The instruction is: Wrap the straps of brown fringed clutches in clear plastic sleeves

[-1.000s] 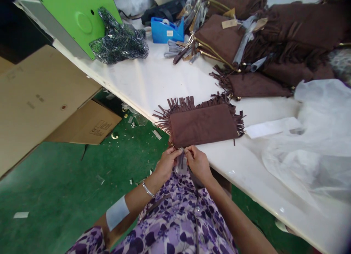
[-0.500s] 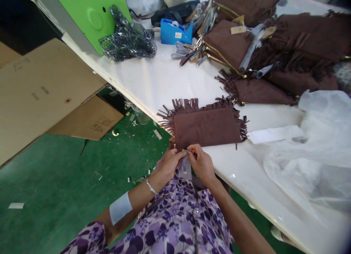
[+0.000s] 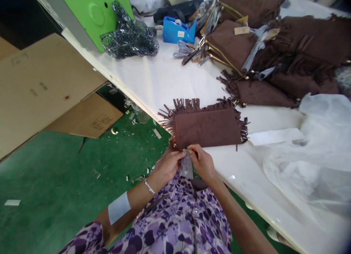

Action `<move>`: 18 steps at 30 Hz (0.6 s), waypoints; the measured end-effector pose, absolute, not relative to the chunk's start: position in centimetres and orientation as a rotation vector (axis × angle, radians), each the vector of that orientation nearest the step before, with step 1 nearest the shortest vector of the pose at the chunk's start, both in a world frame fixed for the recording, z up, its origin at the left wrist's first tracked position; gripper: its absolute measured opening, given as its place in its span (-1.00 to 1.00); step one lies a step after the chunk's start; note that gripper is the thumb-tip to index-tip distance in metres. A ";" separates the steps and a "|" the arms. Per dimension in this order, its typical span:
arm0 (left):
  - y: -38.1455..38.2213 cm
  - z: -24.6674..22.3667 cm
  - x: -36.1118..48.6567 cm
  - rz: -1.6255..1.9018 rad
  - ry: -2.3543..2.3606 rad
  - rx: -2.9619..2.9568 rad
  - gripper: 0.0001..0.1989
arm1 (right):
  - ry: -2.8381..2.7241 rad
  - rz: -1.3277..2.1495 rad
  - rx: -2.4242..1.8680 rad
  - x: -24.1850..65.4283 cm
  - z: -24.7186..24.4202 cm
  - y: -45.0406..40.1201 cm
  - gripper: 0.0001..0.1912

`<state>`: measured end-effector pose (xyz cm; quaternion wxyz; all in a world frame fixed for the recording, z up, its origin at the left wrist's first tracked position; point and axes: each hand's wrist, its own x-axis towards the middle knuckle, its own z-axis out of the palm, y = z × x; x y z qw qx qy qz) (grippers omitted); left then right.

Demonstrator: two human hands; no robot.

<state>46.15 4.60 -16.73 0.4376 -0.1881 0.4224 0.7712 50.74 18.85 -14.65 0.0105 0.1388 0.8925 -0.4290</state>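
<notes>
A dark brown fringed pouch (image 3: 207,129) lies flat near the corner of the white table, its fringe pointing away from me and out to both sides. Just below its near edge, my left hand (image 3: 170,165) and my right hand (image 3: 203,163) meet, thumbs and fingertips pinched together. Between them hangs a small clear plastic sleeve (image 3: 187,168), gripped at its upper end by both hands. A tiny metal part seems to sit at the fingertips, too small to make out. A white strip (image 3: 275,136) lies off the pouch's right corner.
More brown pouches (image 3: 233,45) are heaped at the back right. A blue tape dispenser (image 3: 178,30) stands beside a dark shiny wrapped bundle (image 3: 130,36) and a green panel (image 3: 95,12). Sheer white wrapping (image 3: 326,137) covers the right side. Cardboard (image 3: 49,86) juts in at left above the green floor.
The view has shifted slightly. Both hands keep their pinch at the pouch's near edge, and the plastic sleeve below them hangs a little differently. The pouch stays in place.
</notes>
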 end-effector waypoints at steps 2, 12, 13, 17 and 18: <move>4.7 -16.7 46.0 1.914 1.040 -0.467 -0.68 | 2.755 -1.415 0.292 50.9 -14.6 19.7 -0.69; 3.9 -16.8 45.3 1.842 1.007 -0.426 -0.70 | 2.327 -1.604 0.020 49.8 -14.3 22.3 -0.67; 3.9 -16.9 45.1 1.829 0.996 -0.421 -0.70 | 2.300 -1.596 0.040 49.4 -14.4 22.3 -0.70; 3.6 -16.9 44.6 1.799 0.898 -0.409 -0.69 | 2.259 -1.574 0.072 48.2 -15.0 22.4 -0.77; 3.6 -16.8 44.6 1.802 0.880 -0.399 -0.69 | 2.261 -1.568 0.071 48.0 -15.0 22.5 -0.78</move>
